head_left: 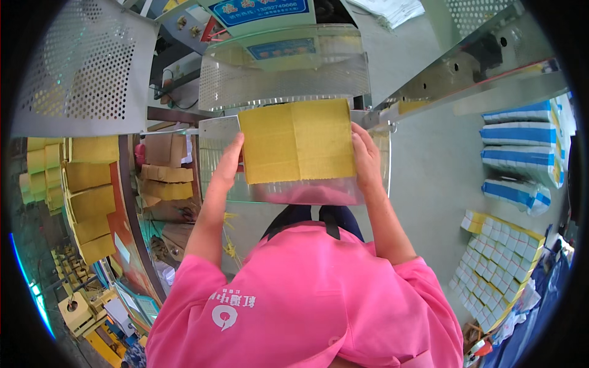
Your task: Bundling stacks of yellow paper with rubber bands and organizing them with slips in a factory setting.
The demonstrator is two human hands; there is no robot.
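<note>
Head — left hand (pixel 230 162), right hand (pixel 366 158), barely-curled against paper (pixel 297 142)

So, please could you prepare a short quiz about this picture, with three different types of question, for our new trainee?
1. True or false: the left hand and the right hand hold the yellow slab at its opposite sides.

2. Where are the blue-and-white packs?
A) On the person's left
B) On the person's right
C) Between the two hands

3. Fill in the missing word: the grey panel at the upper left is full of small ____.

Key: 1. True. 2. B. 3. Holes.
</note>
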